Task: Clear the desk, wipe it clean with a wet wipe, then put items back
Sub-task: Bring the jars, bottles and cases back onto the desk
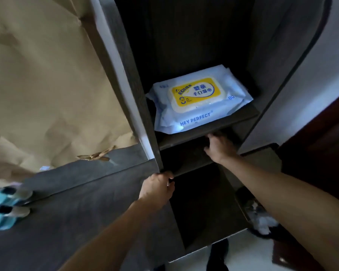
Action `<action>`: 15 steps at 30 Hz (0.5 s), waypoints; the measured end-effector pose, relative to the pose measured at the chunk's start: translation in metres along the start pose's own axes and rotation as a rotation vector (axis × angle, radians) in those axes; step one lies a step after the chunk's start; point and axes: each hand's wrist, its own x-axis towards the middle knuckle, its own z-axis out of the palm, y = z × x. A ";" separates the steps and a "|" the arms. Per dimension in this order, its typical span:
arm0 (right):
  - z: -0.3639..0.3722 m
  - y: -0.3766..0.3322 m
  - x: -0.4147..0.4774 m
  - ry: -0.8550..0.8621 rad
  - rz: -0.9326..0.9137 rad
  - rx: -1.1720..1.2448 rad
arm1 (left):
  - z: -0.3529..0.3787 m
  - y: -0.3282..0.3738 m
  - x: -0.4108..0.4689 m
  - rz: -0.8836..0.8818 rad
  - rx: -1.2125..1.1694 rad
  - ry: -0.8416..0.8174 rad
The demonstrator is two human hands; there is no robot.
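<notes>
Your left grip [157, 187] had its fingers curled round the lower end of the upright panel [145, 122], where that panel met the dark table [76, 202]. At the table's left edge lay two blurred teal things [6, 196] with pale ends, one just beside the other. Right of your left grip the lowest compartment [204, 208] was dark, and what it held could not be told.

Further in, your right grip [219, 147] reached into the middle compartment, just under the shelf board [184, 142]. Its fingers were lost in shadow, so you could not tell whether they were spread or closed on anything.

Above that board lay the wet wipe pack [199, 98], well apart from both grips. It was a soft, pale blue pack with a yellow, white-rimmed flip lid on top, "HEY PERFECT" printed in blue along its near side and "80" near its right end. It lay flat, lid up, print reading toward you. Its long axis ran left to right across the shelf, the right end slanted a little away from you, and its near-left corner reached the board's front edge. It was the only thing seen in that upper compartment. Left of the panel, crumpled brown paper [47, 75] covered the surface behind the table.
</notes>
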 end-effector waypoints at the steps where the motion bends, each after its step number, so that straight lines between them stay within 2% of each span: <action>1: 0.001 0.002 0.014 -0.049 -0.002 -0.022 | 0.001 0.004 -0.001 -0.041 -0.014 0.018; 5: 0.012 0.011 0.049 -0.167 0.000 -0.013 | 0.008 0.018 -0.007 -0.182 -0.036 0.115; 8: 0.020 0.019 0.052 -0.138 -0.011 0.101 | 0.012 0.028 -0.016 -0.228 -0.058 0.184; 12: 0.016 0.022 0.040 -0.099 -0.173 0.014 | 0.006 0.039 -0.026 -0.201 -0.055 0.272; 15: 0.014 0.023 0.012 -0.107 -0.223 -0.011 | -0.010 0.056 -0.032 -0.102 -0.069 0.402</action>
